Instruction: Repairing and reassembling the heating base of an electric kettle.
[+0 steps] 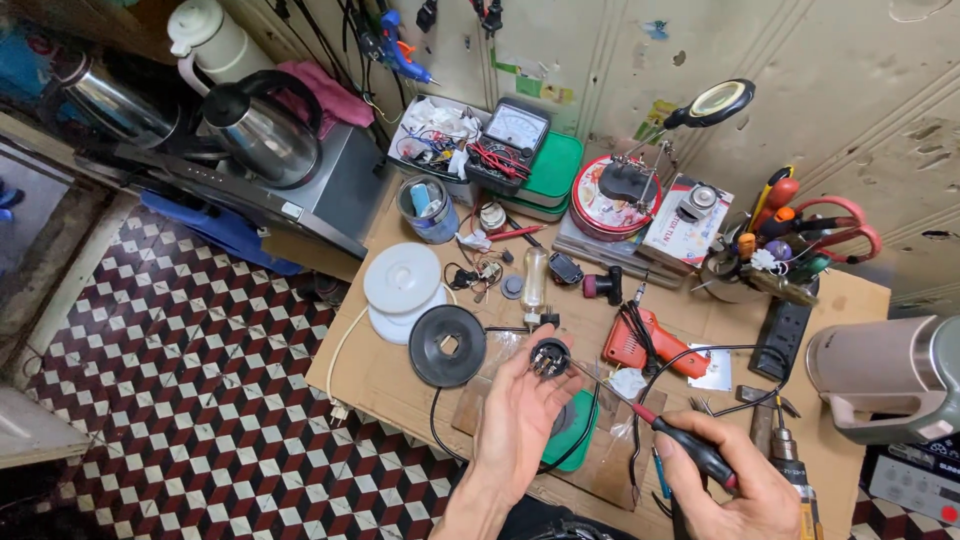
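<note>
My left hand (515, 420) holds a small round black connector part (549, 356) up between its fingertips, palm toward me. My right hand (725, 490) grips the black and red handle of a thin probe tool (690, 448), and its metal tip reaches left to the connector. A black cable (700, 352) loops across the cardboard behind them. Just left of the connector lies a black round base disc (447, 345) with a square hole in its middle.
A white kettle base (401, 280) sits beside the disc. Also on the cardboard-covered table (380, 375): an orange glue gun (640, 345), a power strip (784, 338), a meter (512, 135), a tool cup (735, 275), a grey-green kettle (885, 375) and a drill (790, 465). Checked floor tiles (180, 380) lie left.
</note>
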